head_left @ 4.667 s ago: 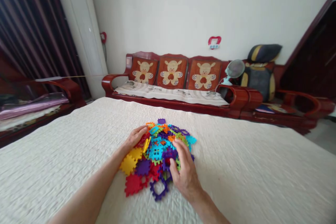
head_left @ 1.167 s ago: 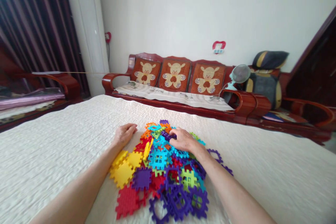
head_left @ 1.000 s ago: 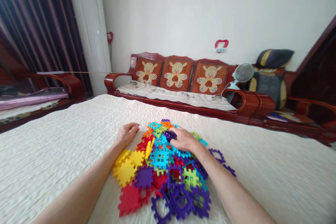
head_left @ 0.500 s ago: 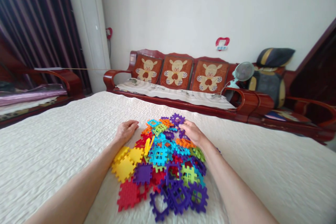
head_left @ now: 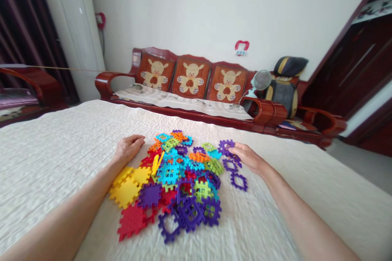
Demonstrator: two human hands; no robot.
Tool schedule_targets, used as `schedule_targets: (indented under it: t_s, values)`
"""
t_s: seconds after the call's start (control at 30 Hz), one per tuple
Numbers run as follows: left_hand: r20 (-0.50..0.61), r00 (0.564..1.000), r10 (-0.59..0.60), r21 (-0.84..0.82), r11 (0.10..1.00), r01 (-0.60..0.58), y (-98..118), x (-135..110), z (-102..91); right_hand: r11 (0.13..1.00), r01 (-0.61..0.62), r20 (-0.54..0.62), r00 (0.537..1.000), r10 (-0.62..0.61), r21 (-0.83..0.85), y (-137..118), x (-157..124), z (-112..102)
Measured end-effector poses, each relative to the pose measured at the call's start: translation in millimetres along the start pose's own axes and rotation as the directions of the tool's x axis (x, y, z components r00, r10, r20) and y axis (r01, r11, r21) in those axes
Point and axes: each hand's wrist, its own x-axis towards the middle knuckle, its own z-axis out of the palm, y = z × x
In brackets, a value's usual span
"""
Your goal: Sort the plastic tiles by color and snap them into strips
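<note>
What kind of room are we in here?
Most likely a living room in a home: a red wooden sofa with three bear-patterned cushions stands along the wall, a small fan is by its arm, and a dark curtain hangs at the left.

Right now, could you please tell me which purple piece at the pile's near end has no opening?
It is the purple tile right of the yellow tiles and beyond the red tile; its face is solid, while nearby purple frames have openings.

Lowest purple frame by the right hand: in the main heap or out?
Out. The purple frame lies on the white cloth, right of the main heap, with bare cloth showing between them.
</note>
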Motion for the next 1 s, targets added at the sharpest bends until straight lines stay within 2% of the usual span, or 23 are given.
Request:
schedule_targets:
  t_s: [0.07, 0.2, 0.4, 0.5, 0.6, 0.77, 0.87, 1.0]
  values:
    - [-0.001, 1.0, -0.004, 0.01, 1.0, 0.004, 2, -1, -0.7, 0.994, -0.034, 0.015, 0.999, 0.036, -0.101, 4, -10, -9]
    - [0.001, 1.0, -0.002, 0.023, 1.0, 0.002, 4, -3, -1.3, 0.97, -0.013, 0.005, 1.0, 0.014, -0.244, 14, -13, -20]
    - [-0.027, 1.0, 0.007, 0.019, 1.0, -0.007, 8, -7, -2.6, 0.961, -0.022, 0.01, 1.0, 0.026, -0.276, 11, -15, -22]
    - [-0.026, 1.0, 0.009, 0.029, 1.0, -0.009, 9, -8, -3.9, 0.959, 0.011, 0.044, 0.999, 0.001, -0.283, 10, -16, -22]
    - [-0.027, 1.0, 0.009, 0.04, 0.999, -0.008, 9, -8, -4.6, 0.954, 0.044, 0.063, 0.998, -0.026, -0.296, 14, -14, -23]
    - [-0.017, 1.0, 0.005, 0.031, 1.0, -0.005, 6, -7, -4.7, 0.953, 0.053, 0.008, 0.999, -0.053, -0.3, 23, -9, -20]
    - [-0.015, 0.999, -0.032, 0.001, 0.999, 0.032, 5, -6, -3.9, 0.942, 0.067, 0.038, 0.998, -0.058, -0.329, 28, -8, -17]
    - [0.012, 1.0, -0.022, 0.012, 1.0, 0.022, 3, -8, -4.4, 0.916, 0.15, 0.054, 0.989, -0.14, -0.372, 33, -8, -17]
